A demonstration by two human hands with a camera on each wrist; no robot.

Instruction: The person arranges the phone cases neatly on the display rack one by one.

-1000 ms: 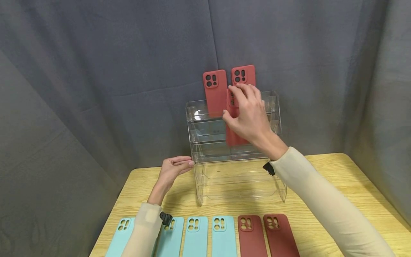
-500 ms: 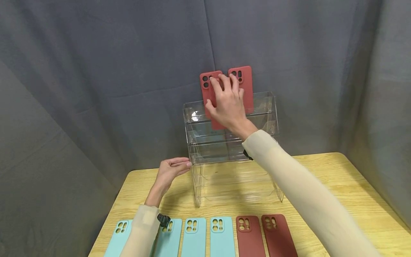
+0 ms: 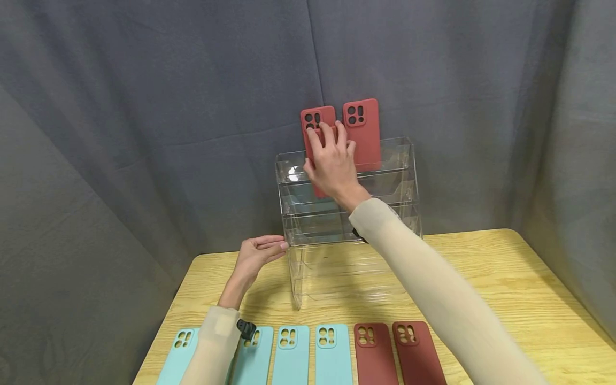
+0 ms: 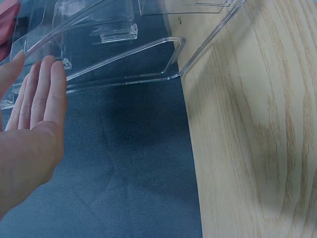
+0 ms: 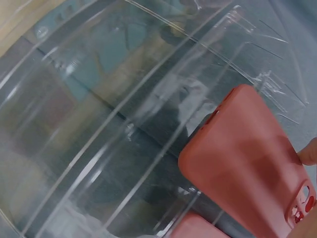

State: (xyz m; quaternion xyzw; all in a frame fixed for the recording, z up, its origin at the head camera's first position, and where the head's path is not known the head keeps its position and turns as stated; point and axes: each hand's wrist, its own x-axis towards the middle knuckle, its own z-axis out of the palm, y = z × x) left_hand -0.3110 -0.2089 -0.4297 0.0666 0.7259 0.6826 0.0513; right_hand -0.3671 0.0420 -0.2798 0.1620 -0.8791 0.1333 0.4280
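Note:
My right hand (image 3: 332, 166) grips a red phone case (image 5: 242, 158) by its sides, near the camera cutouts. The held case overlaps the upright left red case (image 3: 308, 115) on the clear tiered rack (image 3: 313, 238), its lower end at the second tier. To the right another red case (image 3: 368, 141) leans upright in the top tier. My left hand (image 3: 255, 256) rests its fingertips at the rack's left front edge. Its fingers (image 4: 42, 96) look straight in the left wrist view, the thumb apart from them.
Several turquoise phone cases (image 3: 291, 355) and two darker red cases (image 3: 377, 358) lie in a row along the near side of the wooden table (image 3: 481, 283). A grey curtain (image 3: 216, 107) hangs close behind the rack and down both sides.
My right hand has carried the red case leftward, from before the right upright case to before the left one, then slightly lower. My left hand stays at the rack's edge.

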